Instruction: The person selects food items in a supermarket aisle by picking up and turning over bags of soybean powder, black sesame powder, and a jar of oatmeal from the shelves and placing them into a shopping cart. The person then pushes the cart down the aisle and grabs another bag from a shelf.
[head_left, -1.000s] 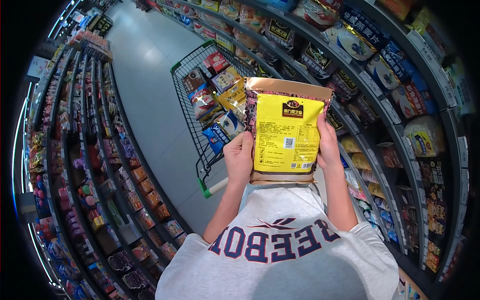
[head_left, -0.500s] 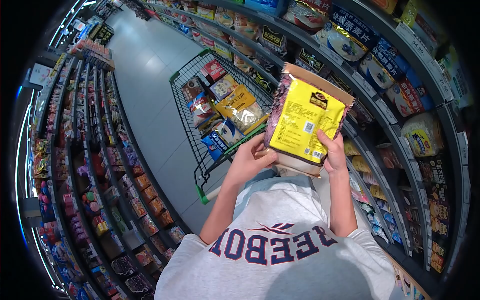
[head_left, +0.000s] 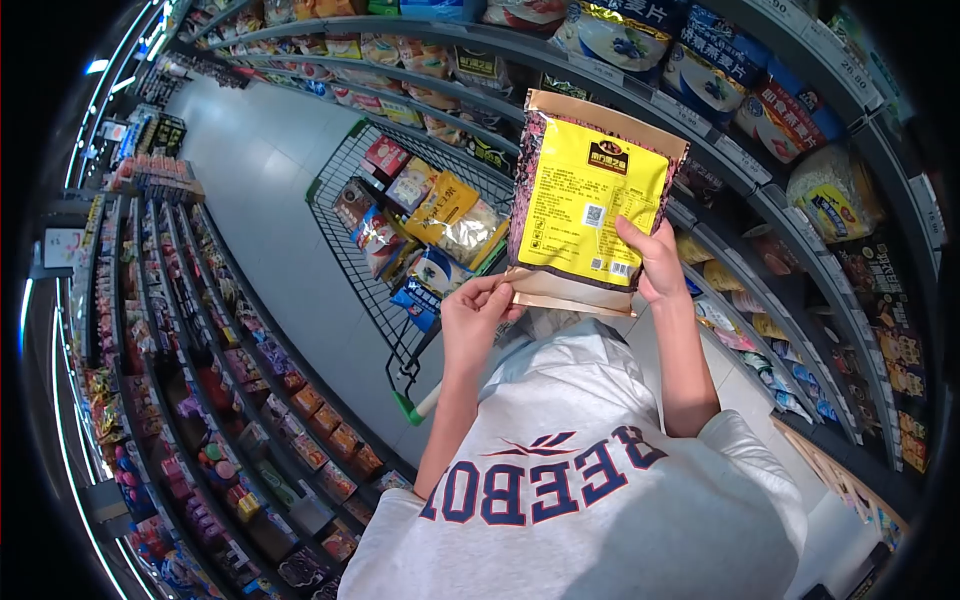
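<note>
In front of my chest I hold up a food bag [head_left: 580, 210] with a yellow printed back panel, dark speckled sides and tan top and bottom edges. My right hand [head_left: 652, 260] grips its right side, the thumb lying over the yellow panel. At the lower left corner, my left hand [head_left: 478, 306] pinches the tan bottom edge between thumb and fingers. Just beyond my left hand stands a shopping cart [head_left: 345, 255] of dark wire with green corners. Inside it lie a yellow bag [head_left: 450, 218], a blue bag [head_left: 428, 285] and several other packages.
A shelf [head_left: 690, 110] of bagged cereals and oatmeal curves along the right side, close to my right arm. On the left runs another shelf [head_left: 210, 390] full of small colourful packages. Between them stretches a tiled aisle floor [head_left: 260, 150].
The bag has moved slightly up and left and now sits more upright. My left hand has shifted down to its bottom corner. The view has turned, so the cart appears farther left.
</note>
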